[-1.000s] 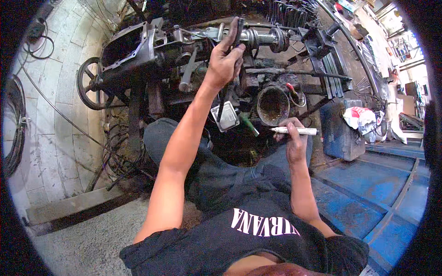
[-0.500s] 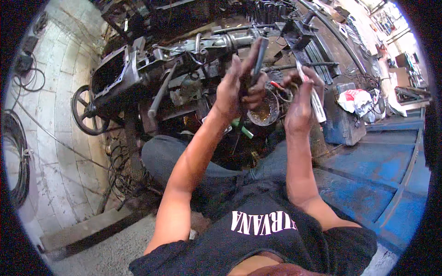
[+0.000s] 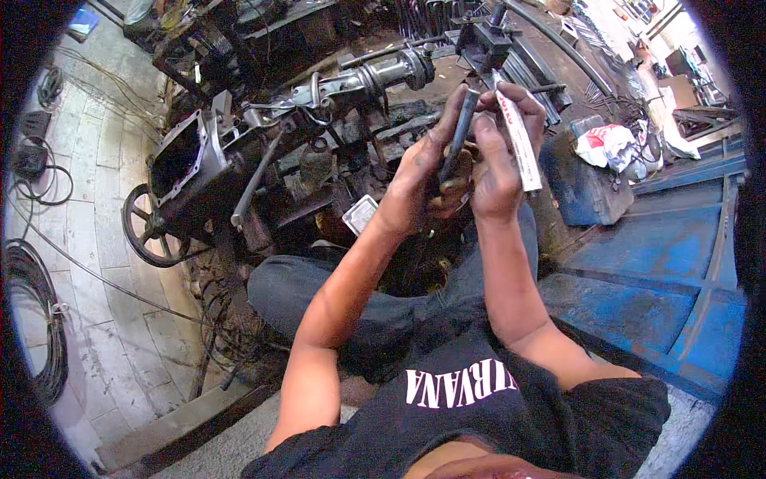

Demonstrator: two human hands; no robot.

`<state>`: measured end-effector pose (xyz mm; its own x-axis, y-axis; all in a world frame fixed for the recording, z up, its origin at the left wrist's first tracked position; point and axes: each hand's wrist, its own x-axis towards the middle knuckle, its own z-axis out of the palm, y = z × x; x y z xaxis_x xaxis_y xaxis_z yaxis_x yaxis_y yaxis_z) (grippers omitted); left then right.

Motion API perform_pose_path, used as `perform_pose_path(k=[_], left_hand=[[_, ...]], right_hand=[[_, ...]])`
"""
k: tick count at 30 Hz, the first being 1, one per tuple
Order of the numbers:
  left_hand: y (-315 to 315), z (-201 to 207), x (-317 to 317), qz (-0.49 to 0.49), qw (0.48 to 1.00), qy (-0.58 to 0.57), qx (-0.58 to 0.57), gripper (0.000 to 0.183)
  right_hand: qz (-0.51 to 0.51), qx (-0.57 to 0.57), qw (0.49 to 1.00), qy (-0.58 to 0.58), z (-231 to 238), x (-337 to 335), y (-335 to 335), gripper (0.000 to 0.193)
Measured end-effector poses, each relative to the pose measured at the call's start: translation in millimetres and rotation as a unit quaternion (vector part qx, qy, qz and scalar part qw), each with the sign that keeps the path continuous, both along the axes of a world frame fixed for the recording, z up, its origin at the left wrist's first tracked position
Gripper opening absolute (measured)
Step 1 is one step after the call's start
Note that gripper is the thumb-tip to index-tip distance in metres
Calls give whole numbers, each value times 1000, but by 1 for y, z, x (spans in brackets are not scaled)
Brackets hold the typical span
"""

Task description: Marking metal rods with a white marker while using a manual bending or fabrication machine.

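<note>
Fingers of my left hand (image 3: 416, 180) are wrapped round a dark, slim cylindrical rod (image 3: 460, 132), held steeply tilted with its end up. Close beside it, my right hand (image 3: 499, 180) grips a narrow white squeeze tube (image 3: 519, 140) with red print, its thin nozzle pointing away from me. The two hands nearly meet, and the rod and the tube stand apart. What lies low between my palms is hidden. Beyond my hands is a greasy machine assembly (image 3: 319, 100) of metal housings and shafts, and a pale rectangular piece (image 3: 361, 215) lies near my left wrist.
A spoked handwheel (image 3: 152, 227) sits at the left of the machine. Coiled black cable (image 3: 36, 319) lies on the tiled floor. To the right are a dark box (image 3: 590, 184), a white plastic bag (image 3: 606, 148) with red print and blue metal panels (image 3: 638, 279).
My hands have come closer together, the right one moving left with the white tube. The metal bowl seen between them earlier is now hidden. The view has shifted slightly.
</note>
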<state>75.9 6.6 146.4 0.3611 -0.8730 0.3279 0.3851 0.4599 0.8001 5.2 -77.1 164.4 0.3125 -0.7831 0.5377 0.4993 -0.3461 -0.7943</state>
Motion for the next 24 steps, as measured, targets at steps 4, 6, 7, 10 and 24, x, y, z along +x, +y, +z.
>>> perform_pose_path(k=[4,6,7,10,24], left_hand=[[-3,0,-3,32,999,-30,6,81],[-9,0,-9,30,999,-13,4,81],[-10,1,-9,38,999,-26,0,81],[-14,1,-10,47,999,-10,2,81],[-30,-20,-3,-259,922,234,-170,65]], right_hand=[[-51,-48,996,63,1,3,0,35],[-44,-23,997,54,3,2,-4,35],[-52,-39,995,78,3,1,-7,35],[-56,-39,992,103,3,1,-10,35],[-8,64,993,101,-22,12,-28,34]])
